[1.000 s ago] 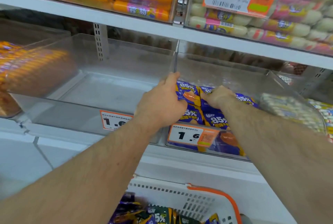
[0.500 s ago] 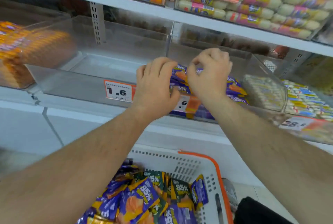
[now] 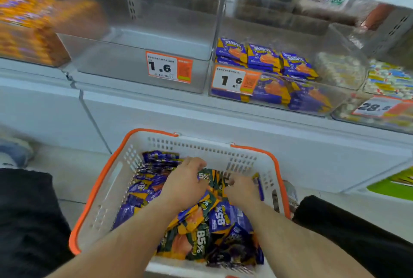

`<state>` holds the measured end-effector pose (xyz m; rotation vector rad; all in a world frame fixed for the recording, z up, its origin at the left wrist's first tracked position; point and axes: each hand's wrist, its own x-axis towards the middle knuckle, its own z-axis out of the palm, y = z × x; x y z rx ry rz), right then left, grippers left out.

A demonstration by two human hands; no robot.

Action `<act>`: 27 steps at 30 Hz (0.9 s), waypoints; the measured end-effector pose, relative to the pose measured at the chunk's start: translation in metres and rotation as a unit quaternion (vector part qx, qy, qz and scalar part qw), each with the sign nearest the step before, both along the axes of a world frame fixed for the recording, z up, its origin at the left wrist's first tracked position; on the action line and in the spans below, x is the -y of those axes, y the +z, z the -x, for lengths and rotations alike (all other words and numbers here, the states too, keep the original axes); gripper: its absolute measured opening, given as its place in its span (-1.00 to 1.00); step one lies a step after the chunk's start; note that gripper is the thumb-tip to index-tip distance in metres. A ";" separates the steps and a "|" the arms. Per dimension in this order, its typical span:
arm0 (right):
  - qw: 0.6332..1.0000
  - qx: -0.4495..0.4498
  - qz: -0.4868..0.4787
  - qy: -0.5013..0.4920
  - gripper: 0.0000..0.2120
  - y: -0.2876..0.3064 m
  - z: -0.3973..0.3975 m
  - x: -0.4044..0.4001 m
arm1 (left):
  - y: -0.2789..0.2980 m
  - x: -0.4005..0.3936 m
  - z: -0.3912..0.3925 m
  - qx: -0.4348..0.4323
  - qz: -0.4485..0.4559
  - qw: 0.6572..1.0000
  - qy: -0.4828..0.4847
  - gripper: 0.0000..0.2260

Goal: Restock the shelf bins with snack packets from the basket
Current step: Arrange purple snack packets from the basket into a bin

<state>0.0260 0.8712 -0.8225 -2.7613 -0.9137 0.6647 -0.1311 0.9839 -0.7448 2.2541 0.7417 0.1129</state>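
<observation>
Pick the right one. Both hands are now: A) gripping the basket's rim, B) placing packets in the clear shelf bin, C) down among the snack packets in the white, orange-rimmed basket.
C: the left hand and right hand are among the purple snack packets inside the white, orange-rimmed basket.

Both hands have left the shelf bin and dropped into the basket.

A second ago the left hand (image 3: 185, 185) and right hand (image 3: 242, 189) were up in the clear bin (image 3: 335, 90) at 1 o'clock, pressing purple snack packets (image 3: 264, 58) into place; half a second ago they were lifting away from it with fingers curled. Now both are down at 6 o'clock inside the white, orange-rimmed basket (image 3: 93, 192), fingers bent into the loose heap of packets (image 3: 221, 219) there. The stocked packets sit alone in the bin. The view has tipped downward too, so the top shelf is mostly gone and the whole basket shows.
</observation>
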 end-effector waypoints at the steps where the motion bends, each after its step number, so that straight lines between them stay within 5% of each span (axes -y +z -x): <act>1: 0.998 -0.032 0.062 -0.004 -0.89 -0.010 0.002 0.012 | -0.003 0.000 0.001 -0.007 0.005 1.000 0.001 -0.64; 3: 0.989 -0.058 0.139 0.014 -0.79 -0.020 0.004 0.025 | -0.006 0.000 0.002 -0.013 0.011 1.000 0.004 -0.64; 8: 0.975 -0.105 0.187 0.056 -0.09 -0.032 0.002 0.022 | -0.012 0.002 -0.007 -0.033 0.026 0.999 0.015 -0.66; 11: 0.964 -0.123 0.223 0.075 0.03 -0.041 0.002 0.022 | -0.018 0.008 -0.013 -0.050 0.043 0.998 0.016 -0.66; 16: 0.968 -0.110 0.218 0.060 -0.01 -0.052 0.000 0.027 | -0.025 0.016 -0.014 -0.074 0.055 0.996 0.018 -0.66; 20: 0.980 -0.022 0.184 0.077 -0.40 -0.045 0.004 0.028 | -0.028 0.018 -0.013 -0.078 0.064 0.995 0.024 -0.65; 22: 0.981 -0.050 0.167 0.080 -0.59 -0.041 0.004 0.026 | -0.029 0.018 -0.013 -0.074 0.072 0.994 0.029 -0.65; 27: 0.978 -0.067 0.175 0.086 -0.66 -0.013 -0.013 0.020 | -0.028 0.015 -0.011 -0.059 0.119 0.990 0.050 -0.68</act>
